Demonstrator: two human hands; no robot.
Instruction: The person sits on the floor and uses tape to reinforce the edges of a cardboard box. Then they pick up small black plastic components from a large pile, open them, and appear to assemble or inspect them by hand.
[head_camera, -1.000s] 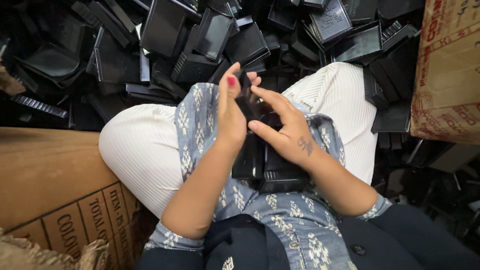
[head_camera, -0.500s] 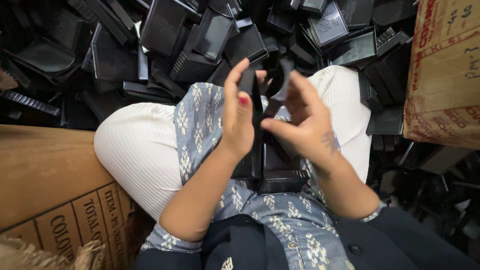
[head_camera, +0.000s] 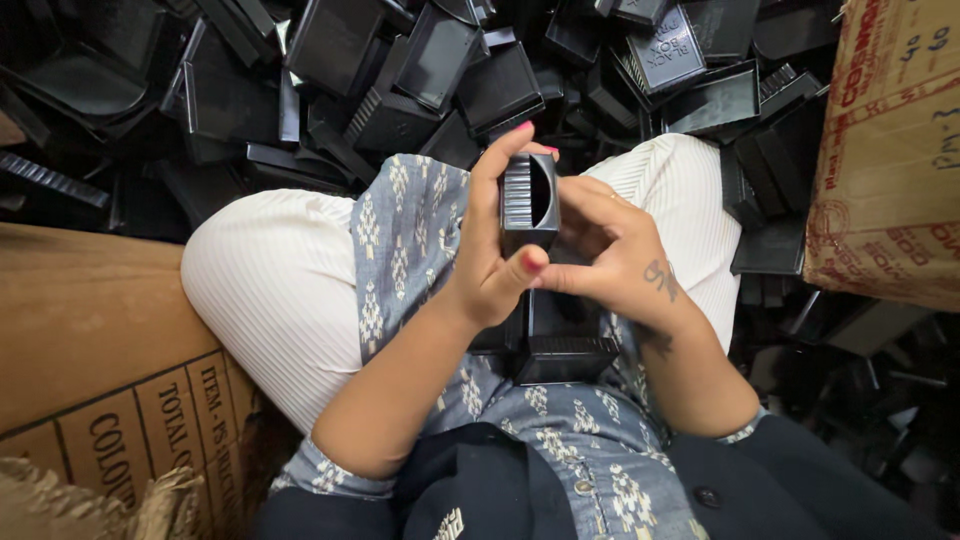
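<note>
I hold a small black plastic box part (head_camera: 528, 200) with ribbed side and a curved cut-out, raised above my lap. My left hand (head_camera: 495, 250) wraps its left side, thumb pressed at the bottom corner. My right hand (head_camera: 615, 250) grips it from the right, fingers curled behind it. Under my hands a stack of similar black plastic pieces (head_camera: 560, 345) rests on my lap, on the patterned grey-blue cloth (head_camera: 410, 240).
A big heap of black plastic boxes and lids (head_camera: 420, 70) covers the floor ahead. A cardboard carton (head_camera: 880, 150) stands at the right, another brown carton (head_camera: 90, 340) at the left beside my knee. More black parts (head_camera: 860, 370) lie at the right.
Both hands have lifted the black part up from the stack on my lap and turned it so its ribbed side and cut-out face me.
</note>
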